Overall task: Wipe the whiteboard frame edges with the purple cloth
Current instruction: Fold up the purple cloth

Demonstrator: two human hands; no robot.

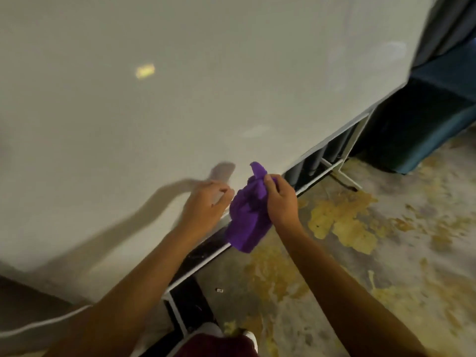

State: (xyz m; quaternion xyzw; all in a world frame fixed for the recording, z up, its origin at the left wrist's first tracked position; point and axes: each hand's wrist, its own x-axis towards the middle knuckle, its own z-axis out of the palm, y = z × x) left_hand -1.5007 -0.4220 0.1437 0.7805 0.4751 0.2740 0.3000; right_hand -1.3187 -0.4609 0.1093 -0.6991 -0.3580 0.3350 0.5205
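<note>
- The purple cloth (248,215) is seen bunched and hanging in front of the lower edge of the whiteboard (180,86), with one corner pointing upward.
- The cloth is gripped near its upper part by the right hand (280,202), whose fingers are closed around the fabric.
- The left hand (207,203) is positioned just beside the cloth, at the bottom frame edge (332,143) of the board; its fingers are curled, and whether the cloth or the frame is touched cannot be determined.
- A shadow of the left arm is cast on the white board face.
- White stand legs (345,173) are visible under the board.
- The floor (386,253) below is marked by yellowish patches.
- A dark blue upholstered seat (425,124) is located at the right.
</note>
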